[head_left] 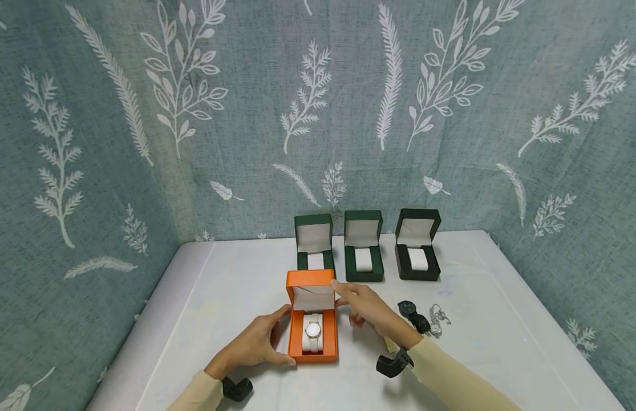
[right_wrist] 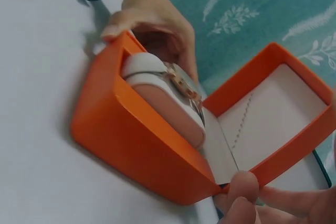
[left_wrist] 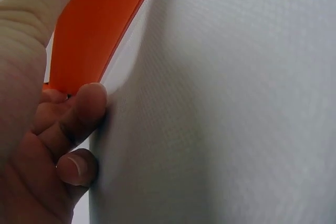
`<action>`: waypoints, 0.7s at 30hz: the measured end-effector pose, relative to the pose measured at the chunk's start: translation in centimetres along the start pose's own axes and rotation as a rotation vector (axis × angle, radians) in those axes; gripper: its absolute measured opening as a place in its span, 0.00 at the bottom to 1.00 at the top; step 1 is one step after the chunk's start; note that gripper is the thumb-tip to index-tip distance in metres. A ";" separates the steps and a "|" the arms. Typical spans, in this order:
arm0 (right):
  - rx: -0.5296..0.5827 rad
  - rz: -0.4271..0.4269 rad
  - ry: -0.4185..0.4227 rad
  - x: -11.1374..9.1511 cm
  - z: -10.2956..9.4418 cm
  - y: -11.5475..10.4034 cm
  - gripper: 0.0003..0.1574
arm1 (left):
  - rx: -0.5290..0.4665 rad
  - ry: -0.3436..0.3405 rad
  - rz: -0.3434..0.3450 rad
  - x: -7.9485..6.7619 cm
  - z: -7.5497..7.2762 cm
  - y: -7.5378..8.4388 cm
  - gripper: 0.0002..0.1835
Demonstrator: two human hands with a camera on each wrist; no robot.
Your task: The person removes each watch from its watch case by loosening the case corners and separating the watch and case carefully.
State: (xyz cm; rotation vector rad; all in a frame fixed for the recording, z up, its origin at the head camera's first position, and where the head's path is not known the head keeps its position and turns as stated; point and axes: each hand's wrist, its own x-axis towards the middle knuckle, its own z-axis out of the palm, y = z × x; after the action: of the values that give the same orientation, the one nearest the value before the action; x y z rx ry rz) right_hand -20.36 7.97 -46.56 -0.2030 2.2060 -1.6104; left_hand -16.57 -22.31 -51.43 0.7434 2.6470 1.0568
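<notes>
An orange watch box stands with its lid raised at the front middle of the white table. Inside, a watch with a round white dial and a pale strap is wrapped round a white cushion. My left hand grips the box's left side, thumb at the front corner and fingers towards the back. At the right side, my right hand holds the lid's edge; its fingertips touch near the hinge corner in the right wrist view. The left wrist view shows left-hand fingers beside orange and white surfaces.
Behind stand two green watch boxes and a black one, all with raised lids and white cushions. A black watch and a silver chain watch lie to the right. Patterned cloth surrounds the white table.
</notes>
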 end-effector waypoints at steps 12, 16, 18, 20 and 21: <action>-0.088 -0.109 -0.051 -2.3 0.4 2.3 0.32 | -0.004 -0.012 0.003 -0.2 -0.2 -0.2 0.68; -0.123 -0.157 -0.060 -2.6 0.9 3.0 0.28 | -0.021 -0.024 -0.008 -0.2 -0.1 -0.1 0.68; -0.165 -0.196 -0.057 -2.7 1.2 3.4 0.29 | -0.023 -0.025 -0.012 -0.3 -0.1 -0.1 0.67; -0.201 -0.224 -0.048 -2.6 1.5 3.6 0.32 | -0.020 -0.027 -0.015 -0.3 -0.1 0.0 0.67; -0.220 -0.237 -0.041 -2.6 1.6 3.8 0.33 | -0.023 -0.027 -0.013 -0.3 -0.1 0.0 0.67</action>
State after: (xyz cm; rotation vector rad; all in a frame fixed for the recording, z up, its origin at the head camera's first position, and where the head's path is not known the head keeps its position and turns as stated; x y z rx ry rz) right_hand -16.92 8.71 -49.88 -0.5745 2.3984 -1.4586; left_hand -16.37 -22.49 -51.37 0.7291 2.6094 1.0639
